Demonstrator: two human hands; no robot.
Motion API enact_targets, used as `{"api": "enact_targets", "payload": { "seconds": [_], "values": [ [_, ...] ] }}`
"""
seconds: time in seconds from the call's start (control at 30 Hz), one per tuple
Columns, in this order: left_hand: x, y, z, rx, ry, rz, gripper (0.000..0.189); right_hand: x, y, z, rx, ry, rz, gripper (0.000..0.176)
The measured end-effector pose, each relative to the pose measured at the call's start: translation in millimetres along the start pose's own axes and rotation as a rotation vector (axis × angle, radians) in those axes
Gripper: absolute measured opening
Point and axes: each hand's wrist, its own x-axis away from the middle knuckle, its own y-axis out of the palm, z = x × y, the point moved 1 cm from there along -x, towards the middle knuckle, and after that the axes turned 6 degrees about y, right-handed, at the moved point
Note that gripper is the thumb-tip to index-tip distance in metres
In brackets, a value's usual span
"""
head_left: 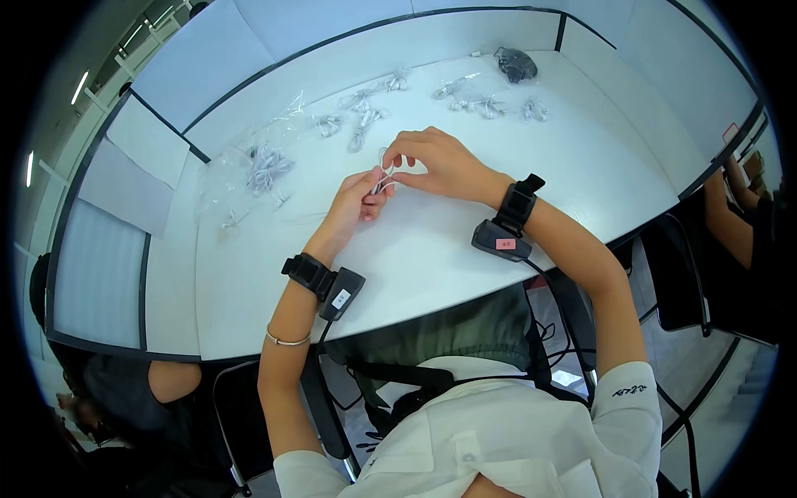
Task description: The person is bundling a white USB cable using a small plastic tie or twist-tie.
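Note:
Both my hands meet over the middle of the white table [465, 241], holding one thin white cable [385, 170] between them. My left hand [355, 199] pinches the cable's lower part. From the right, my right hand [437, 162] grips the cable's looped upper part with its fingertips. Each wrist wears a black strap with a small black device and a cord.
Several coiled white cables [362, 116] lie scattered along the table's far side, more [486, 104] to the right. A clear plastic bag with cables [264, 166] lies at left. A black bundle [515, 63] sits at the far edge. Other people sit at left and right.

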Motion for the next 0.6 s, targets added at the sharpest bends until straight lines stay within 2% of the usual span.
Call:
{"api": "enact_targets", "payload": {
  "seconds": [0.1, 0.3, 0.4, 0.6],
  "values": [
    [0.0, -2.2, -1.4, 0.020, 0.003, -0.060, 0.037, -0.1, -3.3, -2.2, 0.017, -0.015, 0.027, 0.012],
    [0.6, -1.7, 0.6, 0.040, -0.014, -0.064, 0.038, -1.4, -2.8, 2.2, 0.165, -0.198, 0.151, 0.009],
    [2.0, 1.0, 4.5, 0.027, -0.039, -0.022, 0.038, -2.5, -5.4, 0.3, 0.149, -0.195, 0.116, 0.009],
    [0.1, -3.3, 1.0, 0.024, 0.006, -0.160, 0.040, -2.0, -9.0, -6.7, -0.016, -0.030, 0.066, 0.011]
  ]
}}
